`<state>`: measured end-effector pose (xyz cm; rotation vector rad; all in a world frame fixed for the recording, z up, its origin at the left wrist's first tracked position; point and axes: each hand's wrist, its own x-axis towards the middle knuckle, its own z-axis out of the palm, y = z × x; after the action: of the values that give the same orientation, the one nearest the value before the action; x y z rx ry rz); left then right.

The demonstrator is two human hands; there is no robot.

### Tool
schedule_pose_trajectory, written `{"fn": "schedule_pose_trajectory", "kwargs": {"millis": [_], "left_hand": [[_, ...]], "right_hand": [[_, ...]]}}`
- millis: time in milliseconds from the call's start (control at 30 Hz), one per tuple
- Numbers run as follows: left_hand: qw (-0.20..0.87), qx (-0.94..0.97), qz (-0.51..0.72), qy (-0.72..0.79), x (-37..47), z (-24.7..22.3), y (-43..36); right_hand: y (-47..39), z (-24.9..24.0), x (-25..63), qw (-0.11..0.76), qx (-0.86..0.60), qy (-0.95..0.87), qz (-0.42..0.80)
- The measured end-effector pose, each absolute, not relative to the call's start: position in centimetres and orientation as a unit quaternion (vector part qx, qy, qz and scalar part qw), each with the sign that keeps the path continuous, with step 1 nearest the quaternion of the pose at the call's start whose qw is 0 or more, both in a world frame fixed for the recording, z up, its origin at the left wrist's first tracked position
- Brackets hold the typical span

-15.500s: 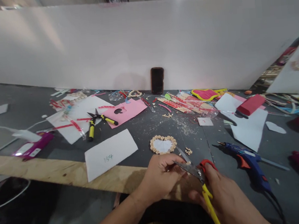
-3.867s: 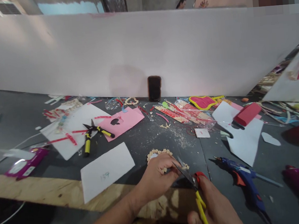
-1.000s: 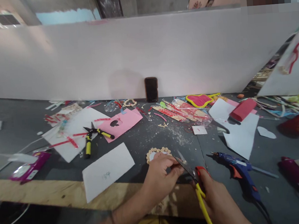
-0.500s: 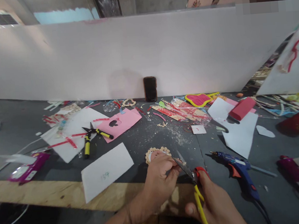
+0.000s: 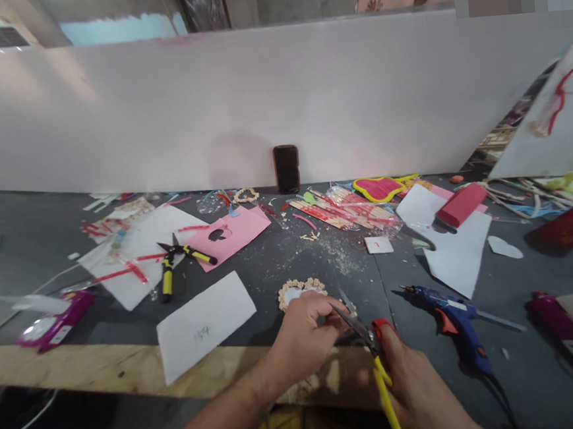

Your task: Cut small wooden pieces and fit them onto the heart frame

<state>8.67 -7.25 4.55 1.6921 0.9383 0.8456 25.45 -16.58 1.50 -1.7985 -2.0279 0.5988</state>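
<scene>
My right hand (image 5: 419, 382) grips a pair of scissors (image 5: 360, 331) with red and yellow handles, its thumb at the red loop. The dark blades stand apart and point away to the left, close to the fingertips of my left hand (image 5: 308, 325). Those fingers are pinched together beside the blades; whatever small piece they hold is too hidden to name. Just beyond the left knuckles lies a white heart-shaped piece (image 5: 297, 293) edged with small beige bits, partly covered by the hand.
To the right rests a blue glue gun (image 5: 453, 320). Yellow-handled pliers (image 5: 174, 260), pink card (image 5: 235, 232) and a white sheet (image 5: 206, 326) lie left. Red-marked sticks (image 5: 329, 214) and crumbs are ahead, with a phone (image 5: 287, 168) upright against the white board (image 5: 160, 118).
My left fingers have drawn back a little from the heart-shaped piece, so more of its white middle shows. The scissors remain nearly in place, blades still apart.
</scene>
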Motion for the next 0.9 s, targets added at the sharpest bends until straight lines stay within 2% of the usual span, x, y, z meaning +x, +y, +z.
{"fn": "schedule_pose_trajectory", "kwargs": {"millis": [233, 433, 600, 700, 900], "left_hand": [[0.467, 0.712, 0.337, 0.402, 8.9, 4.0, -7.4], [0.384, 0.744, 0.385, 0.389, 8.9, 3.2, -7.3], [0.327, 0.778, 0.408, 0.347, 8.8, 3.2, -7.6], [0.35, 0.773, 0.404, 0.341, 8.7, 3.3, -7.6], [0.428, 0.763, 0.317, 0.367, 8.4, 4.2, -7.1]], "right_hand": [[-16.5, 0.7, 26.0, 0.16, -0.669, -0.686, 0.236], [-16.7, 0.4, 26.0, 0.2, -0.666, -0.669, 0.264], [-16.6, 1.1, 25.7, 0.183, -0.67, -0.681, 0.232], [-16.3, 1.3, 25.8, 0.189, -0.654, -0.702, 0.209], [-16.2, 1.7, 26.2, 0.186, -0.636, -0.725, 0.186]]}}
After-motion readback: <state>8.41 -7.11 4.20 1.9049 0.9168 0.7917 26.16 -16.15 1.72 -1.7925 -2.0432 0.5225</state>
